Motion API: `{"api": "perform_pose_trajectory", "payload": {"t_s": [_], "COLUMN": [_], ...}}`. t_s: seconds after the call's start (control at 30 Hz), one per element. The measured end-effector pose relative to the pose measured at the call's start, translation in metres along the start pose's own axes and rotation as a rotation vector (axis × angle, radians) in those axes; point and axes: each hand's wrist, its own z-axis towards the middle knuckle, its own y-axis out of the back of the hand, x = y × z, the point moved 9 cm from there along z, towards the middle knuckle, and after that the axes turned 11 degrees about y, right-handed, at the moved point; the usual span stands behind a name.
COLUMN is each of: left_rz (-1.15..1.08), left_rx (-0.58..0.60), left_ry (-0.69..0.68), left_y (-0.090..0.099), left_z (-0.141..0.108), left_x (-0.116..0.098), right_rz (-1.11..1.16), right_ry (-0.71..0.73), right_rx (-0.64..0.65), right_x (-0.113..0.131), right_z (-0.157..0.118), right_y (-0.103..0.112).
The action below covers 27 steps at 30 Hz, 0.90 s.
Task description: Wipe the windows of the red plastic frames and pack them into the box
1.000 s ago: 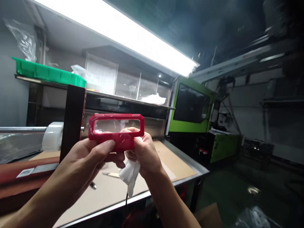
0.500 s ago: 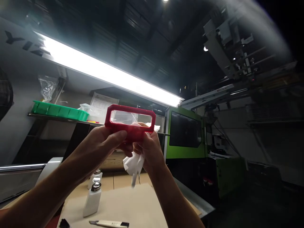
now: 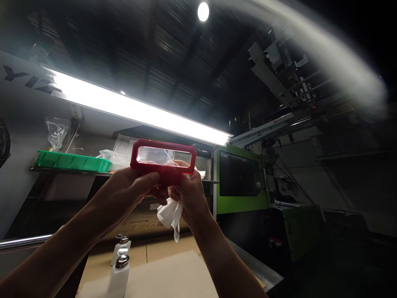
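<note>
A red plastic frame (image 3: 164, 145) with a long clear window is held up before the lamp, its corners cut at an angle. My left hand (image 3: 136, 184) grips its lower left part, thumb on the near face. On the lower right, my right hand (image 3: 190, 190) is closed around the frame's edge. A crumpled white cloth or tissue (image 3: 170, 215) hangs from the right hand, below the frame. The fingers behind the frame are partly hidden.
Two white bottles with metal tops (image 3: 119, 275) stand on the cardboard-covered bench (image 3: 170, 273). A bright tube lamp (image 3: 139, 111) spans above. A green bin (image 3: 74, 161) sits on the shelf at left. A green machine (image 3: 242, 178) stands at right.
The view has tilted upward, so the knife on the bench has left the picture. Both hands still hold the red frame, which appears slightly further left.
</note>
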Motion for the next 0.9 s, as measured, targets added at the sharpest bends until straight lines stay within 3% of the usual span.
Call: {"api": "perform_pose_trajectory", "payload": {"t_s": [0.47,0.73,0.83,0.9], "left_rz": [-0.048,-0.061,0.098,0.406], "left_rx": [-0.002,-0.049,-0.141,-0.252], "left_ry": [0.043,0.072,0.091,0.088], "left_y": [0.003,0.010,0.022,0.033], "left_z": [-0.003,-0.011,-0.017,-0.021], "left_x": [0.009,0.019,0.020,0.018], "right_rz": [0.016,0.091,-0.094,-0.351], "right_ry": [-0.037,0.065,0.109,0.166], "right_rx": [-0.016,-0.258,-0.370,-0.319], "right_x": [-0.009,-0.014,-0.011,-0.005], "right_z": [-0.005,-0.017,-0.044,-0.067], "right_y": [0.001,0.036,0.055,0.052]}}
